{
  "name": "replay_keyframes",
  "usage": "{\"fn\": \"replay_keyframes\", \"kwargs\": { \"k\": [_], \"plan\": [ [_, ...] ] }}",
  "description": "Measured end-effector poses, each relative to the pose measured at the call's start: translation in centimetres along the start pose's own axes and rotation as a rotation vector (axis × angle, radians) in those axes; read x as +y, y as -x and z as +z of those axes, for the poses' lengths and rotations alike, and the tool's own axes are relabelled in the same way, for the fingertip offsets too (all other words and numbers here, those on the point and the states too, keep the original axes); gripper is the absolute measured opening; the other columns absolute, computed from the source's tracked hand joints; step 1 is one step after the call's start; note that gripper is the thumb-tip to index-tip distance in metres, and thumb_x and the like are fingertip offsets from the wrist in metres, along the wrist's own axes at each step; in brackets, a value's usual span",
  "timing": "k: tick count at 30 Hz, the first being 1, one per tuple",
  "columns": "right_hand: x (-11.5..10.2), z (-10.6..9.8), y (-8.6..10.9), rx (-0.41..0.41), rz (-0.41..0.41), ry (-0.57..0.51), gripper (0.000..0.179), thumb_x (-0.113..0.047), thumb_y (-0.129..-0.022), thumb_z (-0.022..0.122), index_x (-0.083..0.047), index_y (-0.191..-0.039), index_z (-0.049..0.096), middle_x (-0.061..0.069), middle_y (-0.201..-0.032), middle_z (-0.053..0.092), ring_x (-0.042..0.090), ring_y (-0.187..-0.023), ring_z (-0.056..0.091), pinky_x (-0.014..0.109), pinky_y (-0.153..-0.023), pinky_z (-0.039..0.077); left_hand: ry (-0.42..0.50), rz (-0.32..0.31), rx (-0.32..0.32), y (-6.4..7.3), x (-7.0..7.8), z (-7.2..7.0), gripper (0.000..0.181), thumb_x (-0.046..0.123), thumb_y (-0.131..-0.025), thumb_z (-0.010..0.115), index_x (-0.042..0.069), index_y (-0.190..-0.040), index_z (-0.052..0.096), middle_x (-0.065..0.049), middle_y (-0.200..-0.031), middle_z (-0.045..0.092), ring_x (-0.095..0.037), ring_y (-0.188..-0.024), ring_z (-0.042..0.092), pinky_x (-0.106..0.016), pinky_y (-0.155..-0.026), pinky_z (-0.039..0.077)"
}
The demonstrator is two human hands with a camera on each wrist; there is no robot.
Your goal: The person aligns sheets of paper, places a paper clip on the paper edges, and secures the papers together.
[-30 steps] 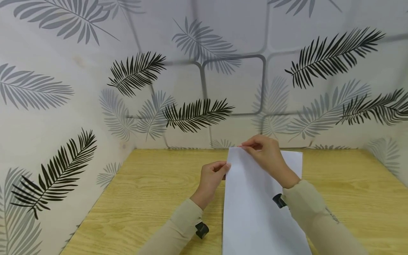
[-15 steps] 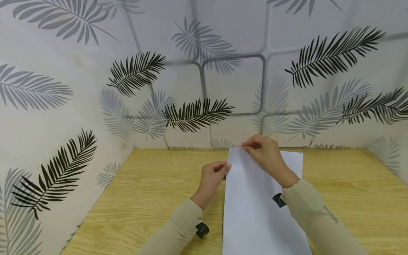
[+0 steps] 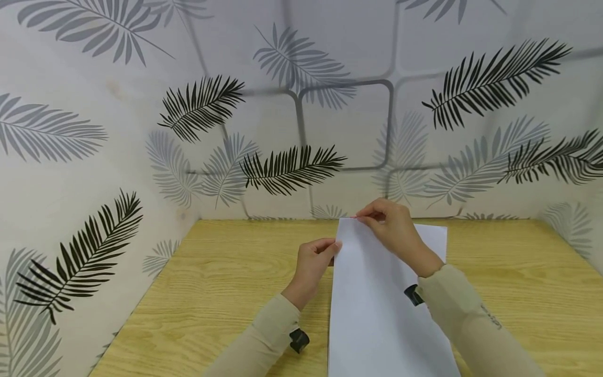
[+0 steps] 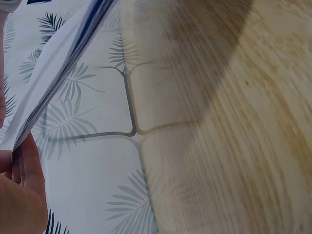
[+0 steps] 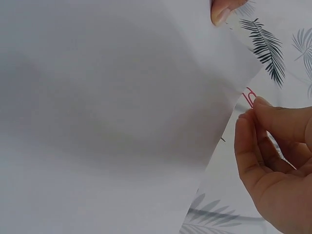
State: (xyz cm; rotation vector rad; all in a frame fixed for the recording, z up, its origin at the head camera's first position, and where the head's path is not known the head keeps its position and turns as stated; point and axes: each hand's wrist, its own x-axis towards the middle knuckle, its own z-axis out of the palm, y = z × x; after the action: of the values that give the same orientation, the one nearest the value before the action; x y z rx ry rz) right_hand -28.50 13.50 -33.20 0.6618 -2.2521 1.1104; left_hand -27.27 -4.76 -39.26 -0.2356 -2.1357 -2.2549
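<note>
Several sheets of white paper [image 3: 372,293] are held raised over the table, their layered edge showing in the left wrist view. My left hand [image 3: 313,264] pinches the stack [image 4: 53,83] at its left edge near the top corner, thumb in front and fingers behind. A red paper clip [image 5: 250,95] sits at the top edge of the paper, its tip touching that edge. Between thumb and forefinger my right hand [image 3: 393,230] pinches the clip's outer end. How far the clip reaches over the sheets cannot be made out.
A wood-grain table [image 3: 226,272] lies beneath both arms. Behind it rises a wall [image 3: 348,131] covered in leaf-patterned paper, close to the top of the sheets. Black straps [image 3: 299,340] are worn at the wrists over beige sleeves [image 3: 457,298].
Both hands keep almost the same place. The red clip at the paper's top edge shows slightly more than one second ago, and the right wrist has shifted a touch.
</note>
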Motion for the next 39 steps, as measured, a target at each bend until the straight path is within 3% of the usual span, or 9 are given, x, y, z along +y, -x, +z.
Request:
{"fn": "replay_keyframes", "kwargs": {
  "k": [7, 14, 27, 39],
  "plan": [
    [-0.2, -0.3, -0.2, -0.066, 0.022, 0.020, 0.007, 0.006, -0.083, 0.070, 0.001, -0.087, 0.073, 0.012, -0.086, 0.068, 0.025, -0.077, 0.065, 0.028, -0.068, 0.053, -0.011, 0.042, -0.008, -0.1, -0.6, 0.2, 0.024, 0.012, -0.093, 0.065, -0.007, -0.107, 0.070, -0.015, -0.094, 0.070, -0.009, -0.070, 0.063, -0.027, -0.069, 0.055],
    [-0.5, -0.6, -0.4, -0.114, 0.039, 0.030, 0.007, 0.006, -0.084, 0.069, 0.000, -0.087, 0.073, 0.012, -0.087, 0.068, 0.025, -0.079, 0.064, 0.033, -0.070, 0.053, -0.026, 0.057, -0.004, -0.1, -0.7, 0.3, 0.022, 0.012, -0.092, 0.066, -0.005, -0.105, 0.072, -0.011, -0.091, 0.071, -0.008, -0.070, 0.063, -0.024, -0.067, 0.053],
    [-0.7, -0.8, -0.8, -0.166, 0.007, 0.061, 0.007, 0.004, -0.085, 0.069, -0.001, -0.089, 0.072, 0.009, -0.088, 0.067, 0.021, -0.075, 0.061, 0.031, -0.067, 0.050, -0.042, 0.066, -0.016, -0.2, -0.9, 0.2, 0.021, 0.012, -0.092, 0.067, -0.004, -0.104, 0.072, -0.009, -0.088, 0.070, -0.009, -0.071, 0.063, -0.025, -0.068, 0.054],
    [-1.0, -0.6, -1.0, -0.181, -0.005, 0.075, 0.005, 0.001, -0.084, 0.071, -0.003, -0.088, 0.073, 0.007, -0.087, 0.068, 0.019, -0.072, 0.057, 0.030, -0.065, 0.047, -0.056, 0.075, -0.022, 0.0, -0.7, 0.4, 0.021, 0.008, -0.092, 0.066, -0.008, -0.104, 0.071, -0.018, -0.091, 0.070, -0.007, -0.068, 0.059, -0.023, -0.066, 0.052]
  ]
}}
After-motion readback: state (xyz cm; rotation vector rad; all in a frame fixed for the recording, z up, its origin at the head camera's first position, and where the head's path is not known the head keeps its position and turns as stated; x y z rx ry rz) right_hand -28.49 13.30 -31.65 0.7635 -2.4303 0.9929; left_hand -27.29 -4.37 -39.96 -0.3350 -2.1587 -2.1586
